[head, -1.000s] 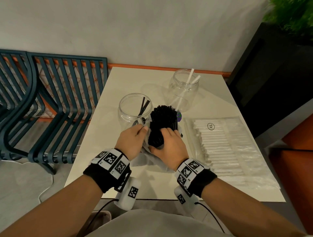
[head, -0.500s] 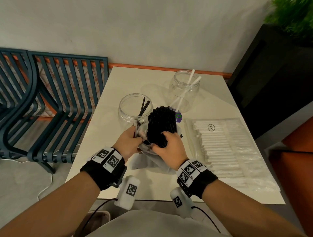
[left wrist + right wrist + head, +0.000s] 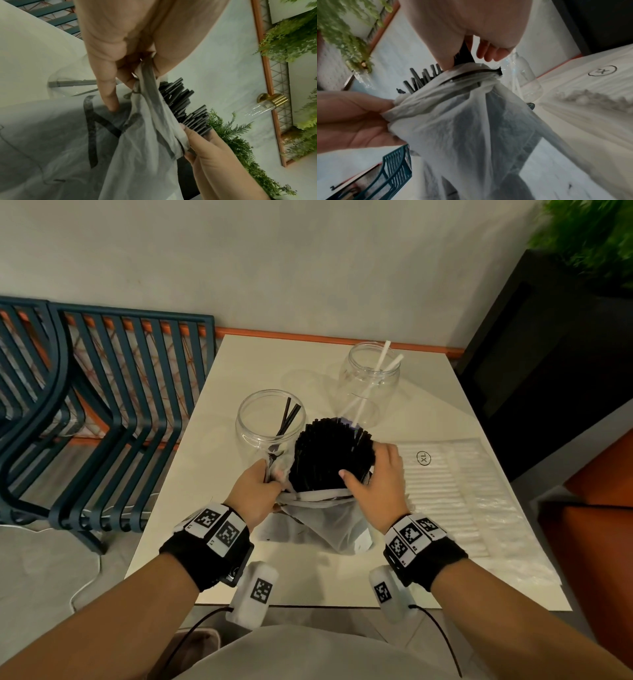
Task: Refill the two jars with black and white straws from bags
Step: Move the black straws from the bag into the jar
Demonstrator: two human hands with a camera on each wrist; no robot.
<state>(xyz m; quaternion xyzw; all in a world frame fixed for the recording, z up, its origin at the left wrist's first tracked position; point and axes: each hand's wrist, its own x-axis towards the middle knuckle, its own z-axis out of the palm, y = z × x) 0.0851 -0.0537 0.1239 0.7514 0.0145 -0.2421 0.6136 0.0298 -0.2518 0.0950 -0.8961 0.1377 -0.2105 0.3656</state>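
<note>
A thick bundle of black straws (image 3: 334, 455) (image 3: 185, 106) (image 3: 418, 79) stands halfway out of a thin white plastic bag (image 3: 329, 518) (image 3: 150, 142) (image 3: 462, 121) at the table's middle. My right hand (image 3: 375, 477) (image 3: 471, 33) grips the bundle from the right. My left hand (image 3: 258, 486) (image 3: 120, 54) pinches the bag's bunched rim on the left. Just behind stands a clear jar (image 3: 270, 422) with a few black straws. A second clear jar (image 3: 371, 381) (image 3: 527, 81) holds two white straws farther back. A flat bag of white straws (image 3: 459, 494) (image 3: 590, 108) lies to the right.
The white table (image 3: 212, 474) meets the wall at the back. Dark blue slatted chairs (image 3: 102, 412) stand left of it. A black planter (image 3: 555, 354) with green foliage is at the right, with an orange seat (image 3: 603, 508) below it.
The black bundle has risen farther out of the bag and tilted toward the left jar. My right hand shifted from the bundle's front to its right side; my left hand drew the bag rim down.
</note>
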